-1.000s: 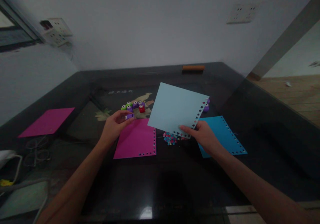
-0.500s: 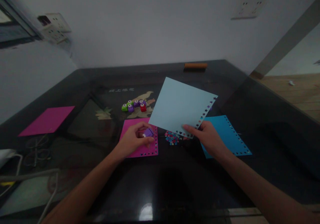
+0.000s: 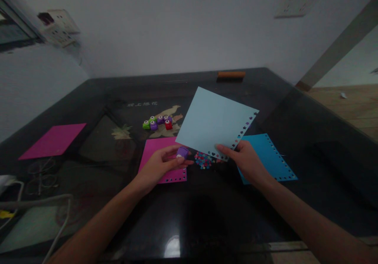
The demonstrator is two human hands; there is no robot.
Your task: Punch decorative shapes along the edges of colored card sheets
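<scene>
Between the fingers of my left hand is a small purple craft punch, above a pink sheet with holes along its right and lower edges. My right hand pinches a pale blue sheet by its lower corner, tilted above the table. Star- and heart-like cutouts line two of that sheet's edges. Beneath its lower edge lies a pile of small coloured paper cutouts. A brighter blue sheet with punched edges lies under and beside my right hand.
Several green, purple and red punches stand together on the dark glossy table. Another pink sheet lies at the far left, near cables. A brown stick-like object rests at the back edge.
My left hand has moved slightly right with the purple punch, turning it and bringing it closer to the pale blue sheet. My right hand holds that sheet almost unmoved.
</scene>
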